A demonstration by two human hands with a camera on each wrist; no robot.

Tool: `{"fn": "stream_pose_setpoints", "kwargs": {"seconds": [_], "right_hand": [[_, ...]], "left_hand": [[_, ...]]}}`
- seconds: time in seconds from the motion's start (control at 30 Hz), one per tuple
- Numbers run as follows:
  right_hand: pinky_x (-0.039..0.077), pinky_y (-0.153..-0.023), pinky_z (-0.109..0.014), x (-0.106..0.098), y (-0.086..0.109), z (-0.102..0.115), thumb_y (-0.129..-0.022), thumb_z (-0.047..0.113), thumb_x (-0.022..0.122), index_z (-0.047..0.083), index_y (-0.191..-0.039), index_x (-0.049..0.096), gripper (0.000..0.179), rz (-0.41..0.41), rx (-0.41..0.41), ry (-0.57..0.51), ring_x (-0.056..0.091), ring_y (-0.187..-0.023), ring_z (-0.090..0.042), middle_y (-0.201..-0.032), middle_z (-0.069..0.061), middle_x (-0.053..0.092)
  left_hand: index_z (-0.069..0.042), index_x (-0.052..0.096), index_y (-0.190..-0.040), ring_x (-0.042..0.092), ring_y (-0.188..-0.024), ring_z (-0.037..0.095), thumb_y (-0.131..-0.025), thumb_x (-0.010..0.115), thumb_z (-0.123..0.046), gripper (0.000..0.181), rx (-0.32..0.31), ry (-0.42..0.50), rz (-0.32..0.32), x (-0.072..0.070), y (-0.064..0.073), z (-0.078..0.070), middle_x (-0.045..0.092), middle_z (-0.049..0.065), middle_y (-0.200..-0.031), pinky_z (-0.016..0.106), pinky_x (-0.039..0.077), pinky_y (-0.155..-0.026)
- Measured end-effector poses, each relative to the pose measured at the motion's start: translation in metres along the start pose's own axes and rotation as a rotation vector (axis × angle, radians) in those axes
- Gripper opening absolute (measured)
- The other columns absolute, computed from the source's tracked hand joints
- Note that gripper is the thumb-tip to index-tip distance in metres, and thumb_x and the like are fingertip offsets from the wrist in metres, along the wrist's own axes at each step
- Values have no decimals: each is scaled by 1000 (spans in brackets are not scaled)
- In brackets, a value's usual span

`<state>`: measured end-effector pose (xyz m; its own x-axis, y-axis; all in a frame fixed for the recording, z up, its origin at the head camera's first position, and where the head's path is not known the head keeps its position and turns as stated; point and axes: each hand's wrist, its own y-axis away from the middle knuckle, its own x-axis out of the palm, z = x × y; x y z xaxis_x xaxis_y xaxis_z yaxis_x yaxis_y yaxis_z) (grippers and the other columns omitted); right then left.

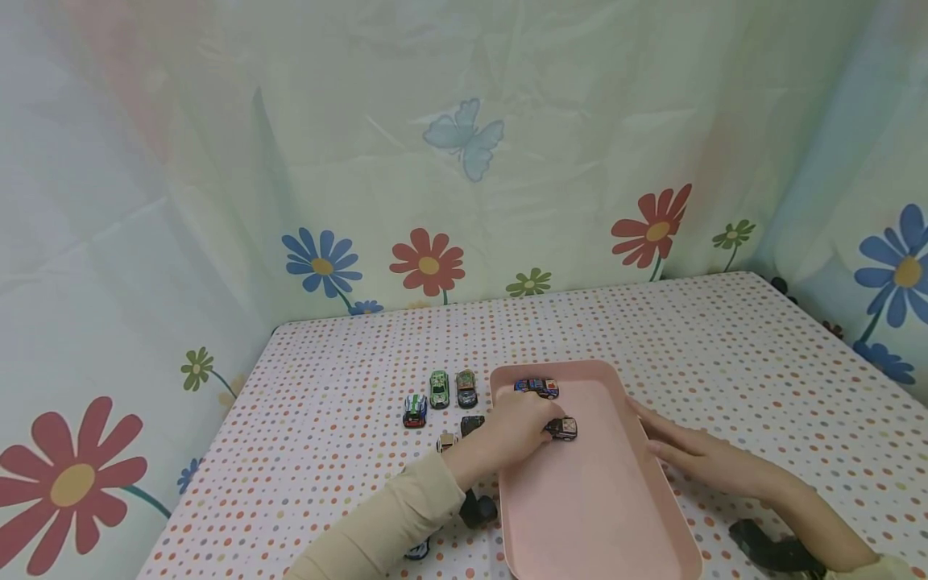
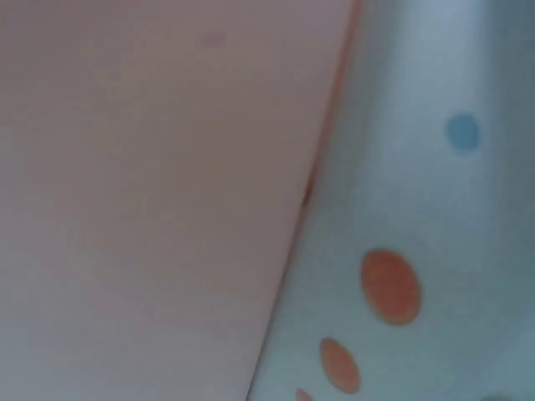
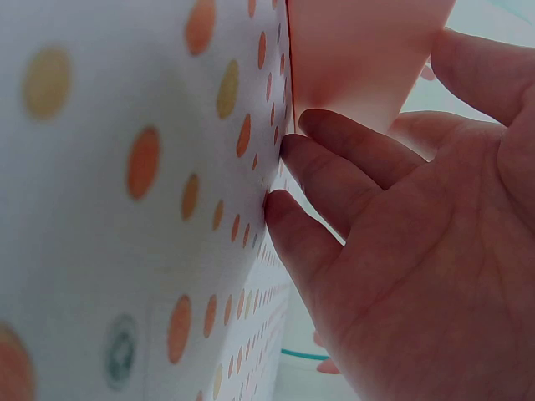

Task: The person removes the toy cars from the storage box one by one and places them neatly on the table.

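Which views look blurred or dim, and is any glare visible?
Head view: softly lit, faint sheen on the backdrop, black car too small for fine detail; left wrist view: dim and soft, pale surface nearly featureless; right wrist view: right hand shaded, nearest dots blurred, bright background behind it.

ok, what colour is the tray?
The tray is plain pink; it shows best in the head view.

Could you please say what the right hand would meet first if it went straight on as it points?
The right hand would most likely meet the outer wall of the pink tray first; the hand lies right beside it, though exact contact is unclear.
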<state>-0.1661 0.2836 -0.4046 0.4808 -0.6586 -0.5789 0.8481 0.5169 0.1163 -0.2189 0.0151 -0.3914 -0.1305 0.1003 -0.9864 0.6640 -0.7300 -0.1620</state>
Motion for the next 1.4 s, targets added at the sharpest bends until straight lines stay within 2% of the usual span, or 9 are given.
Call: {"fn": "stream_pose_setpoints", "kwargs": {"seconds": [0.23, 0.4, 0.47, 0.6, 0.77, 1.03, 1.1, 1.2, 1.4], "right_hand": [[27, -94, -65, 1, 0, 0, -102, 29, 40, 4, -150, 7, 63, -1, 5, 9, 11, -132, -47, -150, -27, 8], [25, -94, -66, 1, -1, 0, -102, 29, 40, 4, -150, 8, 63, -5, 9, 9, 10, -132, -48, -150, -27, 8], [24, -95, -66, 1, -1, -1, -102, 30, 40, 4, -150, 9, 63, -9, 8, 13, 10, -132, -48, -150, -26, 8], [24, -95, -66, 1, -1, 0, -102, 29, 39, 5, -150, 9, 62, -12, 1, 24, 11, -133, -47, -150, -25, 9], [24, -95, -66, 1, -1, 0, -102, 29, 39, 5, -150, 8, 62, -9, -4, 20, 10, -133, -47, -150, -25, 8], [27, -94, -65, 0, 0, 1, -102, 29, 40, 6, -150, 8, 62, -10, 8, 23, 12, -133, -47, -150, -25, 9], [27, -94, -65, 0, 0, 1, -102, 29, 40, 6, -150, 8, 62, -6, 5, 18, 11, -133, -47, -150, -25, 9], [26, -95, -66, 1, 0, 1, -102, 29, 39, 6, -150, 8, 62, -4, 5, 13, 11, -133, -47, -150, -25, 9], [25, -94, -66, 0, 1, 1, -102, 28, 40, 6, -150, 9, 62, -12, 10, 13, 11, -133, -47, -150, -25, 9]], "left_hand": [[-19, 73, -101, 62, -85, 4, -78, 76, -12, 25, 32, 122, -37, 6, 1, 3, 68, -10, -94, 17, 47, -67], [-13, 74, -103, 59, -92, 0, -76, 78, -11, 27, 1, 298, -48, 10, 1, 8, 68, -8, -98, 15, 43, -80], [-11, 74, -103, 59, -89, -1, -75, 79, -11, 28, -14, 376, -55, 10, 1, 10, 69, -7, -96, 14, 41, -79], [-9, 74, -103, 55, -74, -5, -76, 79, -13, 27, -36, 501, -47, 8, 2, 14, 69, -6, -92, 11, 40, -67], [-8, 72, -107, 53, -72, -6, -78, 78, -14, 31, -74, 637, -44, 0, 5, 17, 69, -5, -96, 10, 41, -63], [-10, 72, -107, 52, -61, 1, -76, 79, -12, 31, -106, 739, -104, -16, 9, 21, 69, -4, -95, 14, 42, -54], [-10, 73, -107, 54, -64, 1, -76, 79, -11, 31, -108, 751, -128, -21, 10, 22, 69, -4, -97, 15, 44, -57], [-8, 72, -106, 58, -74, 2, -76, 78, -8, 31, -130, 825, -154, -29, 13, 24, 68, -2, -99, 15, 48, -64], [-7, 71, -109, 61, -86, 4, -78, 76, -6, 31, -177, 899, -207, -46, 21, 30, 67, 0, -101, 18, 49, -75]]}}
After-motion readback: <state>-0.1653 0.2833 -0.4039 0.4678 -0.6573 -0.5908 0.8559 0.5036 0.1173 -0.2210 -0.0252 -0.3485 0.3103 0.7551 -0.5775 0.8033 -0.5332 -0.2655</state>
